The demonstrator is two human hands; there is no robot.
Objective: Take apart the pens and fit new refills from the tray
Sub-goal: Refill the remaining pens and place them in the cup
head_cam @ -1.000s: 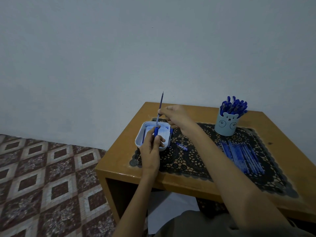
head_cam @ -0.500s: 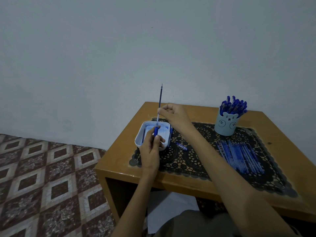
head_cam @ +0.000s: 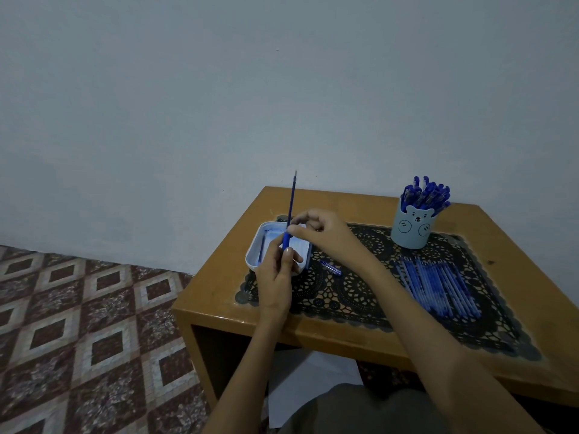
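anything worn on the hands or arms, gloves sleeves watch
No gloves on the left hand or right hand, and both forearms are bare: no sleeve, watch or bracelet shows. A dark spot at a right finger may be a ring or shadow; too dim to tell.

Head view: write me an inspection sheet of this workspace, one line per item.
Surface: wooden table with a black lace mat over most of its top.
Job's things: white tray at the mat's left end; pen barrel held upright over it, a refill sticking up from its top; bear cup full of blue pens; row of blue sticks lying on the mat's right.
Clutter: small blue pen part on the mat beside the tray.
Hands: left hand grips the pen barrel; right hand pinches the refill just above it.
Cables: nothing seen.
Surroundings: plain wall, patterned tile floor, white sheet under the table.
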